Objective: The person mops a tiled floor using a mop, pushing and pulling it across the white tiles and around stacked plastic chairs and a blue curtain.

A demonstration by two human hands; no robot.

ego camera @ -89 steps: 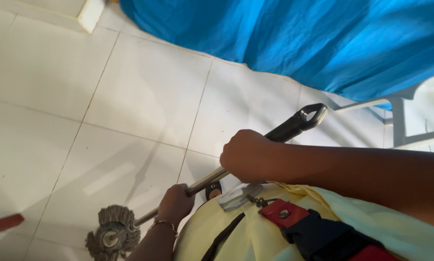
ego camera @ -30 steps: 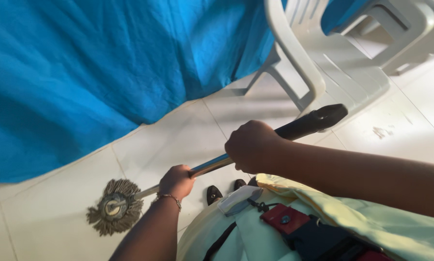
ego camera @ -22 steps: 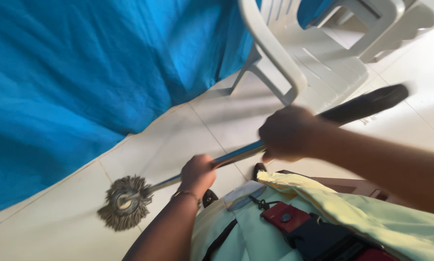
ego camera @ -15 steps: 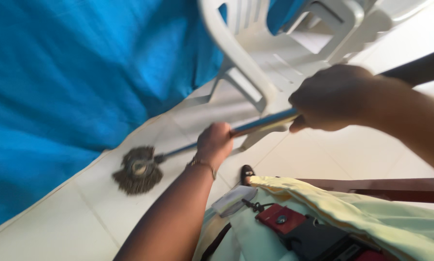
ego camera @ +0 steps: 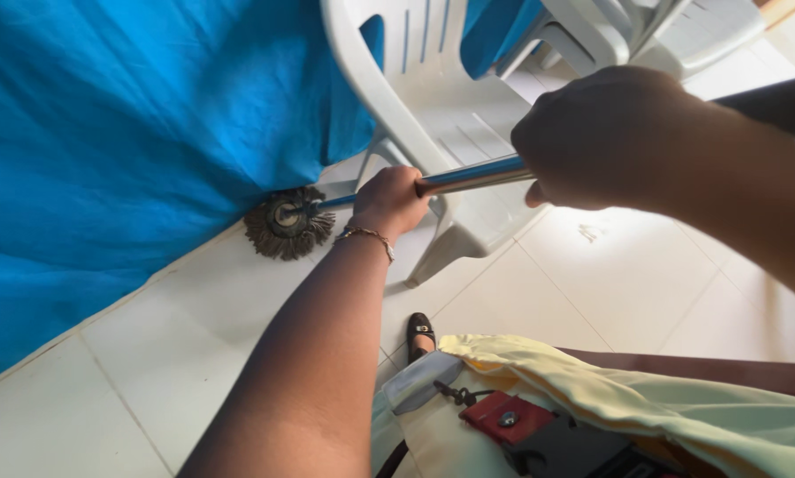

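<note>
Mop [ego camera: 284, 223] gripped by both hands. Left hand [ego camera: 390, 201] closed round lower metal shaft, centre of frame, bracelet [ego camera: 366, 235] noted at wrist. Right hand [ego camera: 605, 137] closed round shaft higher up, upper right of frame. Shaft [ego camera: 472, 177] slanted from upper right down to stringy mop head, left of centre, on white tiled floor [ego camera: 149, 345], touching hem of blue cloth [ego camera: 123, 115]. White plastic chair [ego camera: 433, 97] just behind shaft, top centre. Black shoe [ego camera: 419, 332] seen lower centre
</note>
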